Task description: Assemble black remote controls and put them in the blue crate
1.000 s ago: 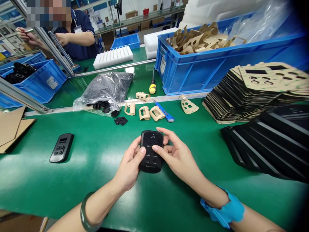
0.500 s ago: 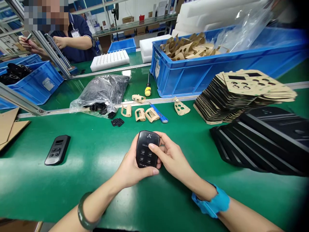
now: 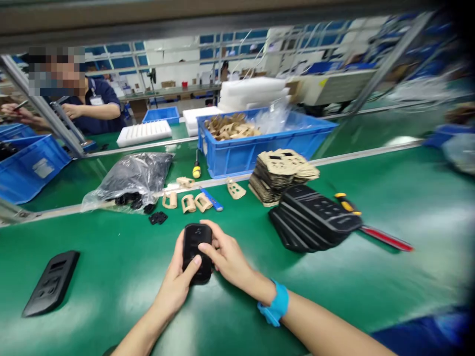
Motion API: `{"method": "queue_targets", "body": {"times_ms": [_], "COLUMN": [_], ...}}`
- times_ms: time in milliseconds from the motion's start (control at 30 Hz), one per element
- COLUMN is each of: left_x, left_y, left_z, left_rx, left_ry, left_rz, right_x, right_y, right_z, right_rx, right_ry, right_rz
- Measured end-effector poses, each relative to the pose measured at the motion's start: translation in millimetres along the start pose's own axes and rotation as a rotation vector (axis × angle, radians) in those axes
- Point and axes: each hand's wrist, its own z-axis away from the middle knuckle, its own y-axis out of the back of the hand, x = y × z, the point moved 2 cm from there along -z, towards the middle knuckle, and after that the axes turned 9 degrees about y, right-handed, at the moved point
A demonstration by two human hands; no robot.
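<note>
A black remote-like casing (image 3: 193, 240) with round buttons is held upright over the green table, its face towards me. My left hand (image 3: 176, 277) wraps its left side, thumb lying across the lower face. My right hand (image 3: 226, 254) grips the right edge, fingers behind and thumb on the front. Past my hands lie small black rubber keypads (image 3: 158, 217), curled beige liner pieces (image 3: 188, 203) and a blue utility knife (image 3: 213, 200). A similar black casing (image 3: 52, 282) rests at the left. To the right stands a stack of black panels (image 3: 311, 212).
Behind are a clear bag (image 3: 133, 173) of black parts, a yellow screwdriver (image 3: 196, 170), a stack of beige sheets (image 3: 284, 163) and a blue bin (image 3: 260, 151). A red-handled tool (image 3: 386, 238) lies at right. A co-worker (image 3: 98, 111) sits across, beyond a metal post (image 3: 63, 118).
The view has swung right and up, bringing in the tools at right. My left thumb has moved from the casing's bottom edge up onto its face. Both hands keep hold of it.
</note>
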Motion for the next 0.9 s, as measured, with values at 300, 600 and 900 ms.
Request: {"method": "queue_targets", "body": {"times_ms": [300, 600, 900], "left_x": [-3, -6, -7], "left_y": [1.2, -0.6, 1.9], "left_z": [3, 3, -2], "left_rx": [-0.091, -0.076, -0.123], "left_ry": [0.148, 0.121, 0.109], "left_rz": [0.147, 0.068, 0.028], "right_x": [-93, -90, -85], "right_y": [143, 254, 251], "right_z": [-16, -14, -84], "right_rx": [0.215, -0.016, -0.108], "right_ry": [0.095, -0.153, 0.075], "right_rz": [0.328, 0.681, 1.073]}}
